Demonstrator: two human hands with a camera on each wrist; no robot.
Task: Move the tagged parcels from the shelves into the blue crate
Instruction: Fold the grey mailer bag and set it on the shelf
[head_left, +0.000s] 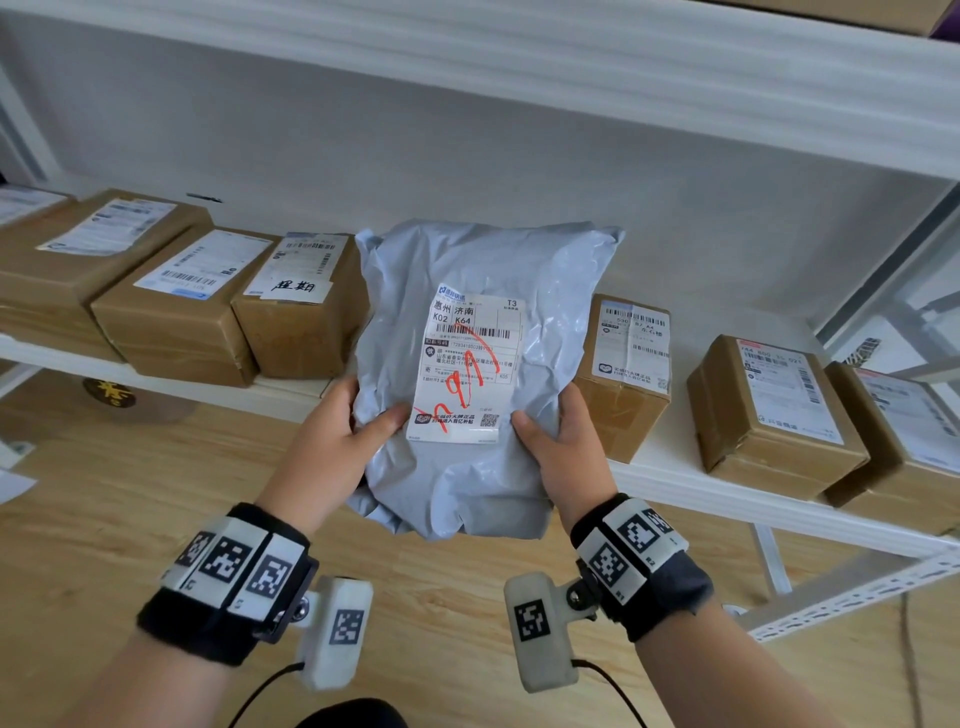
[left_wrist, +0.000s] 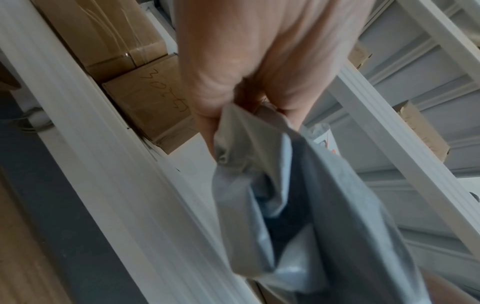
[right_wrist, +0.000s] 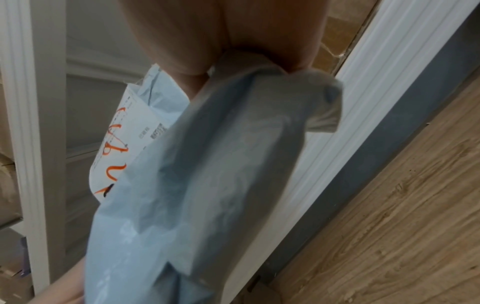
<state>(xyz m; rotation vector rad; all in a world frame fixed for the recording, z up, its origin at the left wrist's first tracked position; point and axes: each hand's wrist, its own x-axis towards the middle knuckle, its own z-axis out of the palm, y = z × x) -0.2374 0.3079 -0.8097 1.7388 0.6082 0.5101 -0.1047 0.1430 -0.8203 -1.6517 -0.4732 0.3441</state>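
Note:
A grey plastic mailer parcel (head_left: 483, 332) with a white shipping label marked in red pen is held up in front of the white shelf (head_left: 675, 483). My left hand (head_left: 343, 441) grips its lower left edge, thumb on the front. On the other side, my right hand (head_left: 561, 447) grips the lower right edge the same way. In the left wrist view the left hand (left_wrist: 233, 82) bunches the grey mailer (left_wrist: 298, 205). The right wrist view shows the right hand (right_wrist: 221, 41) holding the mailer (right_wrist: 207, 185), with the red-marked label visible. The blue crate is not in view.
Taped brown cardboard boxes with labels line the shelf: three at the left (head_left: 182, 306), one (head_left: 623, 374) behind the mailer's right side, two at the right (head_left: 774, 410). An upper shelf board (head_left: 467, 57) hangs overhead. Wooden floor (head_left: 130, 509) lies below.

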